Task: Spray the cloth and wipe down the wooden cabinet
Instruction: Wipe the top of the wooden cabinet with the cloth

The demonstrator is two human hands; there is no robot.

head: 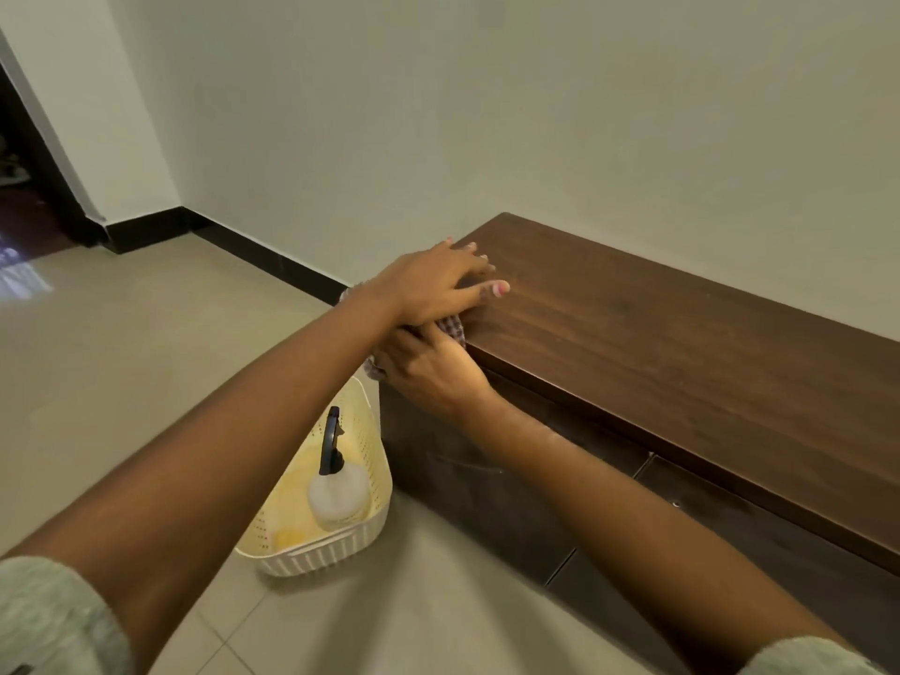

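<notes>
Both hands at the cabinet's [657, 333] left front corner. Left hand [431, 285] lies flat on the top, fingers loosely spread, palm down. Right hand [428, 370] sits just below it at the front edge, fingers curled on the checked cloth [454, 327]; the cloth is bunched between the hands against the corner, mostly hidden. Spray bottle [337, 484] stands upright in a cream basket [336, 548] on the floor, just left of the cabinet, untouched.
</notes>
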